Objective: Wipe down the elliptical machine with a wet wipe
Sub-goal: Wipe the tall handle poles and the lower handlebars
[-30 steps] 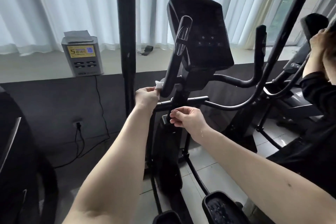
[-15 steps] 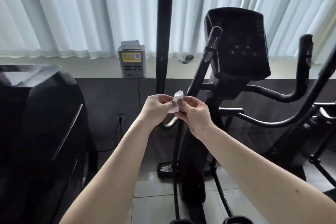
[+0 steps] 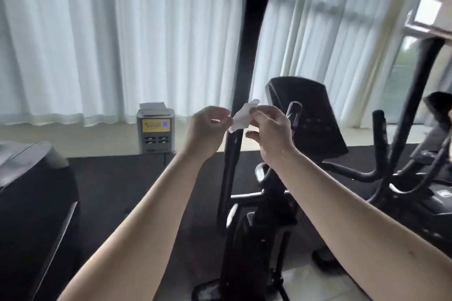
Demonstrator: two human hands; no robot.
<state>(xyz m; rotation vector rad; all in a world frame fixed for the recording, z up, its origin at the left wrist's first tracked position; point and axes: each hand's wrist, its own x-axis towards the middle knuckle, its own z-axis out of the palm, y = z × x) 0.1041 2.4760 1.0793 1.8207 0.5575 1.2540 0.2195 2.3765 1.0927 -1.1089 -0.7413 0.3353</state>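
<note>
1. Far left: a dark machine [image 3: 31, 203] with a rounded black housing, cut off by the picture's edge.
2. Background: white curtains [image 3: 97, 44] hang across the window wall. Below them runs a pale ledge [image 3: 73, 139].
3. On the ledge: a grey box [image 3: 156, 127] with a yellow panel on its front and dark slots beneath the panel.
4. Left hand [image 3: 208, 129]: raised in front of the ledge, fingers [image 3: 217, 112] curled, pinching the left edge of the wet wipe [image 3: 242, 116].
5. Wet wipe: a small crumpled white sheet held in the air between the two hands, directly in front of the upright bar [image 3: 247, 56]. Whether it touches the bar cannot be told.
6. Upright bar: a tall black tube with a rounded top, rising from the elliptical machine [image 3: 252, 239], which stands on the tiled floor [image 3: 300, 283].
7. Right hand [image 3: 271, 134]: level with the left, thumb and curled fingers [image 3: 266, 111] gripping the right edge of the wipe.
8. Console [image 3: 308, 115]: a black panel, partly behind the right hand.
9. Far right: a second machine [image 3: 415, 178] with curved black handles.
</note>
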